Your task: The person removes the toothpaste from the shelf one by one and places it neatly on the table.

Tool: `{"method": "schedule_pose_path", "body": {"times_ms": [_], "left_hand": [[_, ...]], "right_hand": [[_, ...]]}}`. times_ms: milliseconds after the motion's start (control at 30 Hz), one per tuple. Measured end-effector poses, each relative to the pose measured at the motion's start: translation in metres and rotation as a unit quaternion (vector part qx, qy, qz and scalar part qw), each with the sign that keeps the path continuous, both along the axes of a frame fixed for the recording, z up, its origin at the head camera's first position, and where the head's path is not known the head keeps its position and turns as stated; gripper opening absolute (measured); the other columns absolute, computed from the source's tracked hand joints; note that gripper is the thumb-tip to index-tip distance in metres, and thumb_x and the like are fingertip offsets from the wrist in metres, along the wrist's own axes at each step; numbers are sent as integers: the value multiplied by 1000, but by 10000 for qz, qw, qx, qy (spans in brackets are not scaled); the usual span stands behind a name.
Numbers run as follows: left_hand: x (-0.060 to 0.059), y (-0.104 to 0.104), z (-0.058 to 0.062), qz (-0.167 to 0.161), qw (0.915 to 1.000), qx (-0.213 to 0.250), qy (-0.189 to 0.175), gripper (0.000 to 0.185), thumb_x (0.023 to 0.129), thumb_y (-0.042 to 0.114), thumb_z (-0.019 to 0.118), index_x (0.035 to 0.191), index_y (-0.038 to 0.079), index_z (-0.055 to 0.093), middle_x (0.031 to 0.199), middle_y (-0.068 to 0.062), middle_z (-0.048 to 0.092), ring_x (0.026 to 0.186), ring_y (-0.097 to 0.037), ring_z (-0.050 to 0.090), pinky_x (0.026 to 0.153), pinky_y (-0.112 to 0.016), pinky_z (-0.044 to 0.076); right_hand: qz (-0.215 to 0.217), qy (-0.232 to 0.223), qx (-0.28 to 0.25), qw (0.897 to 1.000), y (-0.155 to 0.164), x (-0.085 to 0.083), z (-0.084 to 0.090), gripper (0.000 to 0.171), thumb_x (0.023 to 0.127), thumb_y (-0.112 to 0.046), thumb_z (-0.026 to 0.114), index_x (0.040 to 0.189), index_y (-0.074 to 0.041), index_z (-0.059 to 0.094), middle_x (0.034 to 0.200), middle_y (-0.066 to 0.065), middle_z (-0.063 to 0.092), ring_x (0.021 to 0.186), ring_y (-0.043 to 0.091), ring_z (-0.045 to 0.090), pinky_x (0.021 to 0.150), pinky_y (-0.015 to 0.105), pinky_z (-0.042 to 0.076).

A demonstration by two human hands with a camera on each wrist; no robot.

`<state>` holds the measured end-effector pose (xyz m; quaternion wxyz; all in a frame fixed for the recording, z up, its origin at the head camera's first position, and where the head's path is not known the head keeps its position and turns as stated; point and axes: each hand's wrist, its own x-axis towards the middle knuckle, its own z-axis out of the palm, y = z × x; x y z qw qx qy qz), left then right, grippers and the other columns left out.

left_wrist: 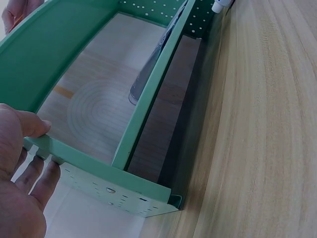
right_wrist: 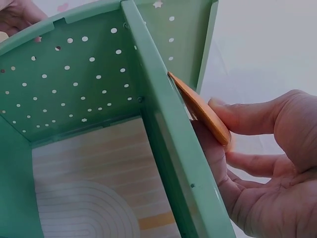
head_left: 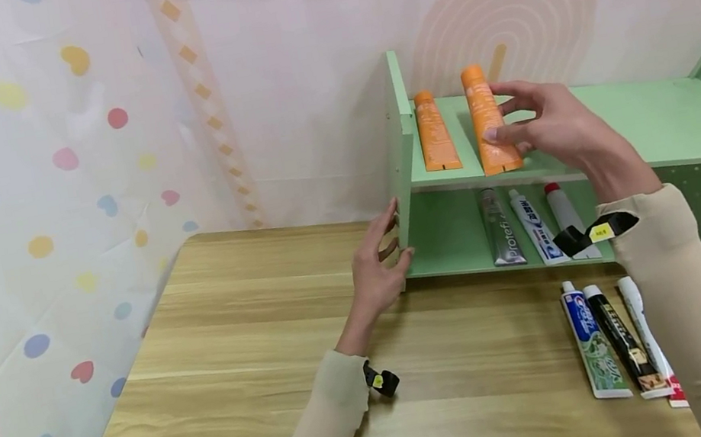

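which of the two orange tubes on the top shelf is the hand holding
The right hand grips the right-hand orange toothpaste tube, the longer-looking one overhanging the green shelf's front edge. The other orange tube, nearer the left side panel, lies untouched.

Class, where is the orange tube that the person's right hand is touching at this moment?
In the head view, the orange tube lies on the top shelf of the green rack, just right of a second orange tube, with the right hand gripping it.

It looks like a staged home corner rather than a shop: a wood-grain bench (head_left: 242, 360) stands against pastel sheets printed with hearts and dots, with a small green shelf (head_left: 654, 121) holding toothpaste tubes (head_left: 536, 226), others lying beside it.
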<state>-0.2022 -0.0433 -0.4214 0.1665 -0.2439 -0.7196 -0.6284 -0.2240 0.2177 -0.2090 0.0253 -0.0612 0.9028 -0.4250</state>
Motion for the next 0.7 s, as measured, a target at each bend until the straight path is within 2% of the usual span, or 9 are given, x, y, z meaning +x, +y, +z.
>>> {"method": "schedule_pose_path", "body": {"times_ms": [133,233,700], "left_hand": [[10,-2,13,-30,10000,23,31,76,87,-17,66,156,6,42,148,-21,52,138,-42,52,102,-57,54],[14,-4,18,-19,10000,21,61,75,87,-17,66,155,5,43,147,-21,52,137,-42,53,102,-58,54],[16,-6,18,12,10000,-7,86,76,87,-18,66,156,5,43,148,-22,52,137,-45,51,102,-58,54]], "right_hand": [[-30,158,38,9999,1,6,-2,78,97,-25,71,163,-27,30,144,13,49,94,12,63,71,21,58],[-104,231,12,9997,2,11,-4,79,96,-27,72,163,-29,30,142,11,50,92,11,65,71,21,58],[-229,567,-562,9965,3,36,-14,78,96,-22,73,160,-37,33,135,0,50,99,10,66,72,21,61]]}}
